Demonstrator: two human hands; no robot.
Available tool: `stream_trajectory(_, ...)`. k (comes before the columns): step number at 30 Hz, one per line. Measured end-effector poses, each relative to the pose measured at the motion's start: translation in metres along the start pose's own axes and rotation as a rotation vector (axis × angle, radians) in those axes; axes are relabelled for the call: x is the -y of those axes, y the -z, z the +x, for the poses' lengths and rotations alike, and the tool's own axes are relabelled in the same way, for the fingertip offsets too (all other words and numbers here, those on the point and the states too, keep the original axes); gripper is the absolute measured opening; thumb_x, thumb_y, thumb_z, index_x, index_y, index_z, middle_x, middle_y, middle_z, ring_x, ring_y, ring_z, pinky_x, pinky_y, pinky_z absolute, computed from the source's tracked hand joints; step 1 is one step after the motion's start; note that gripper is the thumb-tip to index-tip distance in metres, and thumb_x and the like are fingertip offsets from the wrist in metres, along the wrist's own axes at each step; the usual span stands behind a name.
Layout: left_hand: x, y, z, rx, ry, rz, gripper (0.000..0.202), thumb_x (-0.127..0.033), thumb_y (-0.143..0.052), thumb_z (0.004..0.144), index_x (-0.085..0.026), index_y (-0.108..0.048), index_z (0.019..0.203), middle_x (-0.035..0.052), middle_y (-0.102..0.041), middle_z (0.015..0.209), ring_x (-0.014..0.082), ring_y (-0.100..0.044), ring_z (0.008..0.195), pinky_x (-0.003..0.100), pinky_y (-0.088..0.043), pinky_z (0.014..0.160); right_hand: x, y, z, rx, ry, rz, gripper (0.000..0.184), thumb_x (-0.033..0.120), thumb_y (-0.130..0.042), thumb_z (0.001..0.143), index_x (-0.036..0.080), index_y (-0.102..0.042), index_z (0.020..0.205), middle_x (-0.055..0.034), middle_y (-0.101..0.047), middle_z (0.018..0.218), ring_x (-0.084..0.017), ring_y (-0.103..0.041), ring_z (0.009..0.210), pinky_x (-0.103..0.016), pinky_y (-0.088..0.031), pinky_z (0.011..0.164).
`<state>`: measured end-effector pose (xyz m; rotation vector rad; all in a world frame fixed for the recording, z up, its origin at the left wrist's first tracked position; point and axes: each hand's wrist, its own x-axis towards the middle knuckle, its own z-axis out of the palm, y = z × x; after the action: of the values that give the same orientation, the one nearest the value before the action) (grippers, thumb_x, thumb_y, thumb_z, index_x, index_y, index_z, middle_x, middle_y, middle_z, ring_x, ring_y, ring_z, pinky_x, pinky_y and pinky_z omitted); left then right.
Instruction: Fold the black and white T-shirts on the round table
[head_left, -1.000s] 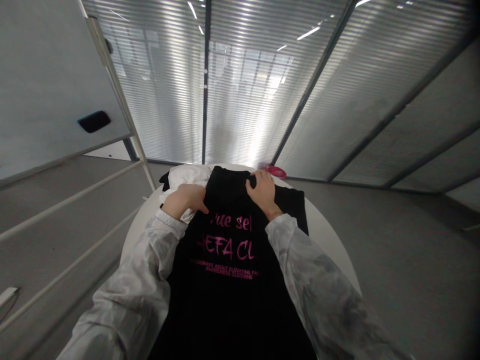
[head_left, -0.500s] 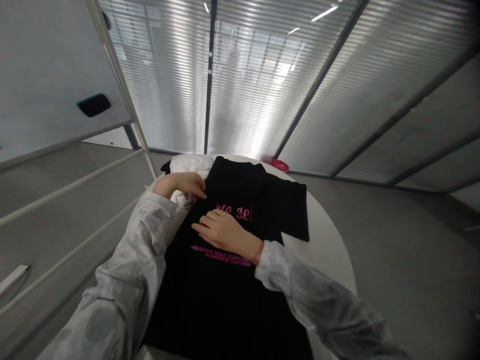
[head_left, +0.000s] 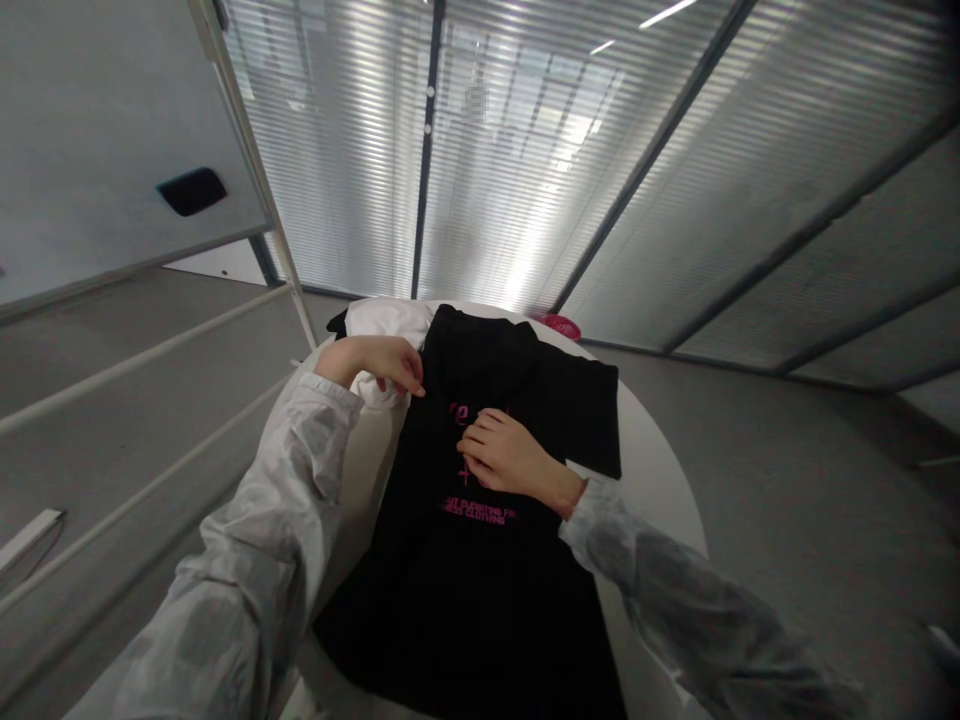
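Note:
A black T-shirt (head_left: 487,610) with pink lettering lies over the white round table (head_left: 667,480). Its left side is folded inward, so the left part of the print is covered. My left hand (head_left: 390,362) is at the shirt's upper left edge, thumb and fingers pinched on the cloth. Over the middle of the print is my right hand (head_left: 510,455), its fingers curled together on the black cloth and hiding some letters. A short sleeve spreads out to the right, while the left sleeve cannot be made out.
White cloth (head_left: 386,318) lies bunched at the table's far left, partly behind my left hand. Beyond the far edge shows a pink-red mesh object (head_left: 561,325). A whiteboard on a white frame (head_left: 251,150) stands at left, and a blind-covered glass partition (head_left: 510,200) at the back.
My right hand has moved right, bringing the shirt's left side inward over part of the print. My left hand has shifted slightly right, staying at the upper left edge.

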<state>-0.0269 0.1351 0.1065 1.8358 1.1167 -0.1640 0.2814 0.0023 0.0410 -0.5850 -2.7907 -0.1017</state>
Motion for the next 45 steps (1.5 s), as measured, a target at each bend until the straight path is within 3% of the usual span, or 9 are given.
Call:
stream_trajectory(5,-0.001,-0.002,0.002,0.0,0.012,0.021,0.054,-0.059,-0.089,0.07,-0.023,-0.077,0.108,0.0079,-0.084,0.112,0.0278,-0.078,0.104,0.026,-0.059,0.073,0.031,0.005,0.006,-0.01,0.061,0.135,0.036,0.026,-0.068,0.097,0.019,-0.072,0.132,-0.0121,-0.076,0.127,-0.028,-0.067,0.116,-0.051,-0.05,0.114)
stream_trajectory(9,-0.001,-0.005,0.002,-0.011,0.0,0.029,0.052,-0.06,-0.088,0.072,-0.022,-0.076,0.106,0.0076,-0.083,0.105,0.0275,-0.078,0.101,0.026,-0.058,0.072,0.059,-0.002,0.016,0.052,0.261,0.143,0.03,0.028,-0.064,0.103,0.019,-0.073,0.13,-0.0091,-0.078,0.123,-0.024,-0.069,0.112,-0.046,-0.048,0.12)
stream_trajectory(16,-0.007,-0.01,0.009,-0.105,0.081,0.082,0.053,-0.069,-0.078,0.085,-0.018,-0.071,0.098,0.011,-0.083,0.097,0.025,-0.079,0.086,0.026,-0.058,0.066,0.066,-0.011,-0.008,-0.142,0.326,0.161,0.024,0.024,-0.065,0.099,0.022,-0.076,0.121,-0.0056,-0.081,0.115,-0.021,-0.072,0.102,-0.042,-0.057,0.111)
stream_trajectory(20,-0.012,-0.012,0.013,-0.132,0.115,0.073,0.063,-0.077,-0.069,0.09,-0.016,-0.073,0.106,0.0156,-0.083,0.103,0.026,-0.08,0.084,0.027,-0.059,0.065,0.071,-0.006,-0.023,-0.11,0.329,0.224,0.033,0.022,-0.063,0.093,0.025,-0.074,0.125,-0.0074,-0.081,0.12,-0.023,-0.074,0.103,-0.045,-0.06,0.107)
stream_trajectory(23,-0.012,-0.013,0.015,-0.138,0.119,0.029,0.072,-0.084,-0.063,0.091,-0.015,-0.074,0.111,0.0182,-0.083,0.104,0.0288,-0.082,0.086,0.03,-0.061,0.066,0.065,0.003,-0.019,-0.109,0.173,0.312,0.035,0.019,-0.062,0.093,0.024,-0.071,0.127,-0.0079,-0.08,0.121,-0.024,-0.074,0.106,-0.047,-0.059,0.105)
stream_trajectory(29,-0.013,-0.014,0.017,-0.175,0.14,0.075,0.056,-0.07,-0.076,0.088,-0.015,-0.074,0.098,0.0149,-0.082,0.092,0.0279,-0.08,0.077,0.033,-0.063,0.067,-0.017,0.003,0.005,-0.242,-0.614,0.153,0.022,0.029,-0.067,0.099,0.023,-0.07,0.12,-0.0125,-0.074,0.121,-0.032,-0.068,0.114,-0.051,-0.055,0.106)
stream_trajectory(36,-0.014,-0.014,0.014,-0.151,0.133,0.09,0.048,-0.062,-0.075,0.09,-0.016,-0.072,0.101,0.0133,-0.082,0.093,0.0246,-0.078,0.074,0.032,-0.063,0.067,-0.101,-0.018,0.014,-0.211,-1.21,0.143,0.082,0.076,-0.076,0.087,0.016,-0.06,0.14,-0.0185,-0.072,0.125,-0.038,-0.069,0.119,-0.049,-0.054,0.106)
stream_trajectory(42,-0.009,-0.013,0.019,-0.145,0.118,0.091,0.045,-0.059,-0.075,0.091,-0.016,-0.07,0.1,0.0134,-0.082,0.094,0.0238,-0.078,0.074,0.031,-0.063,0.067,-0.127,-0.027,0.016,-0.386,-1.4,0.145,0.118,0.075,-0.084,0.077,0.013,-0.036,0.165,-0.0289,-0.053,0.158,-0.043,-0.064,0.136,-0.049,-0.054,0.108)
stream_trajectory(45,-0.009,-0.013,0.019,-0.135,0.116,0.08,0.044,-0.059,-0.074,0.092,-0.016,-0.069,0.099,0.013,-0.082,0.094,0.0231,-0.079,0.075,0.029,-0.062,0.066,-0.147,-0.035,0.01,-0.412,-1.341,0.248,0.091,0.056,-0.085,0.08,0.013,-0.055,0.155,-0.0226,-0.066,0.147,-0.037,-0.067,0.132,-0.045,-0.053,0.111)
